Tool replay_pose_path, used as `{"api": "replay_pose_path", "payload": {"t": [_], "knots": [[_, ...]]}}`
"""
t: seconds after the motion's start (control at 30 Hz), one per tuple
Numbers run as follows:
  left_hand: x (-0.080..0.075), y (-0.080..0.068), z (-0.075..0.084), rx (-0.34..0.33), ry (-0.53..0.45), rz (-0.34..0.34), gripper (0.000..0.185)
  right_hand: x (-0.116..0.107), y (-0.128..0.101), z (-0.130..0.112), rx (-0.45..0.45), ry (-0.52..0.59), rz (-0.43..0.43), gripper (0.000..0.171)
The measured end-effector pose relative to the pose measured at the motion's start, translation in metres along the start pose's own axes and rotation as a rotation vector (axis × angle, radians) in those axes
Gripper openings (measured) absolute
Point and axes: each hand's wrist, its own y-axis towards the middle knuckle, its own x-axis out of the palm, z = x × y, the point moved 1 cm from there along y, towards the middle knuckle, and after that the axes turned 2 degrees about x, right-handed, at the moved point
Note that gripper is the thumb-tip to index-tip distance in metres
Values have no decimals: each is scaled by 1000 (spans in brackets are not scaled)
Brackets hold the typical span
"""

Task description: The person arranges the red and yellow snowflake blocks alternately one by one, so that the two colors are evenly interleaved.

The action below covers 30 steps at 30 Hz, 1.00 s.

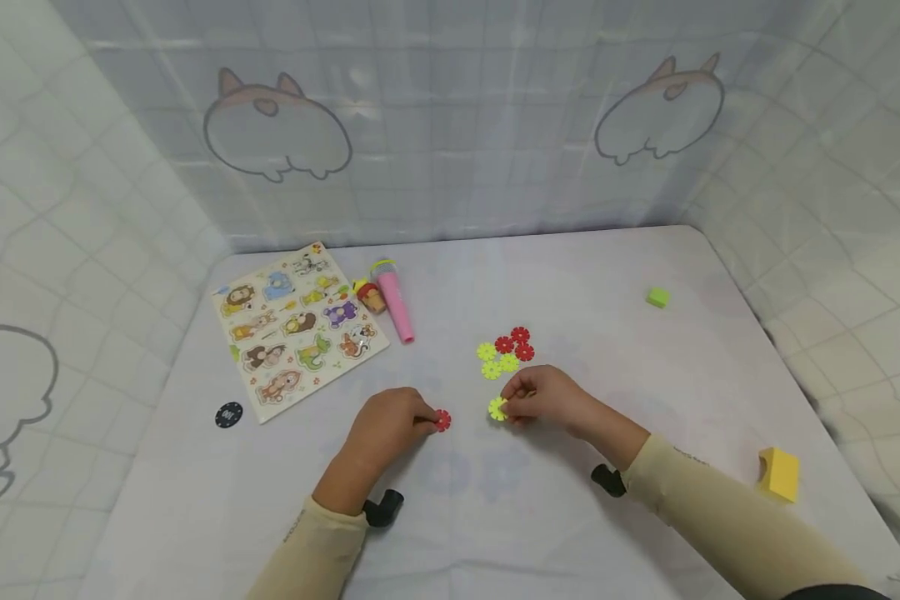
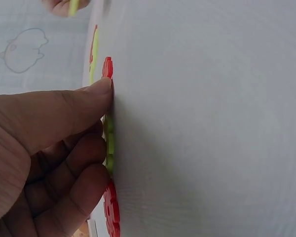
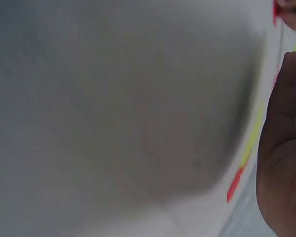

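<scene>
My left hand (image 1: 392,429) pinches a red notched flower-shaped disc (image 1: 443,420) at the table surface. The left wrist view shows that red disc (image 2: 107,66) between thumb and fingers, with a green disc (image 2: 110,148) and another red disc (image 2: 112,210) in line below it. Whether these are joined cannot be told. To the right, my right hand (image 1: 551,402) pinches a yellow-green flower disc (image 1: 498,408) between thumb and fingers, apart from the left hand's disc. Beyond the hands lie three loose yellow-green discs (image 1: 491,369) and three red discs (image 1: 521,335). The right wrist view is blurred.
An animal picture board (image 1: 300,329) lies at the back left, beside a small figure (image 1: 370,295) and a pink stick-like toy (image 1: 395,304). Near its lower corner is a black round chip (image 1: 228,415). A green block (image 1: 657,297) and a yellow block (image 1: 779,475) sit at right.
</scene>
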Motion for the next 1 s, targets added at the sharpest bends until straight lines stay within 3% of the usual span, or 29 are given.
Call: {"api": "replay_pose_path", "payload": {"t": [0.13, 0.27, 0.4, 1.0], "knots": [[-1, 0, 0, 9, -1, 8, 14, 17, 1, 5, -38, -149, 3, 12], [-1, 3, -1, 26, 7, 20, 15, 30, 12, -9, -95, -354, 37, 11], [-2, 5, -1, 45, 20, 30, 15, 38, 22, -24, -117, -461, 43, 13], [-1, 1, 1, 105, 31, 37, 13, 49, 25, -33, -105, -545, 42, 15]]}}
